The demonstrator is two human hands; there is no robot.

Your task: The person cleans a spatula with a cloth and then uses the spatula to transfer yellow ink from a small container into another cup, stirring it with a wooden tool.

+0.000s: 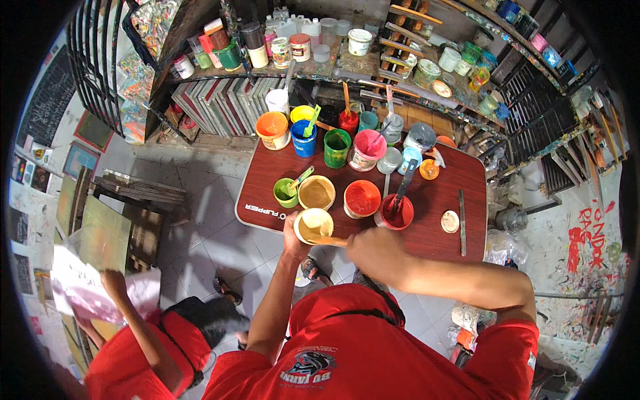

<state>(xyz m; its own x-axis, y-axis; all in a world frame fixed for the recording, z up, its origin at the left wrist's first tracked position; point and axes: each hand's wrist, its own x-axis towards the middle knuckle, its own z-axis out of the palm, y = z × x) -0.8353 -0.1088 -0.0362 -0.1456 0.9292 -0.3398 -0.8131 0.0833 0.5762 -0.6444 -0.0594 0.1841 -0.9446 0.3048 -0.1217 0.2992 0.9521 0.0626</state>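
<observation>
My left hand (293, 238) is closed around the side of a small tub of pale yellow paint (313, 220), held up at the near edge of the dark red table (427, 233). In my right hand (379, 255), blurred a little, is a wooden stirring stick (335, 241). Its far end dips into the pale yellow paint. Just beyond the tub stand a tub of tan paint (317, 193) and a lime green tub (285, 193) with a stick in it. To their right are a tub of bright red paint (362, 199) and a dark red one (394, 213) with a black-handled tool.
Several more paint tubs, among them an orange one (273, 129) and a blue one (304, 140), line the table's far side. A round lid (450, 221) and a metal strip (463, 223) lie at right. Another person (137, 357) handles a pale sheet (87, 283) at left.
</observation>
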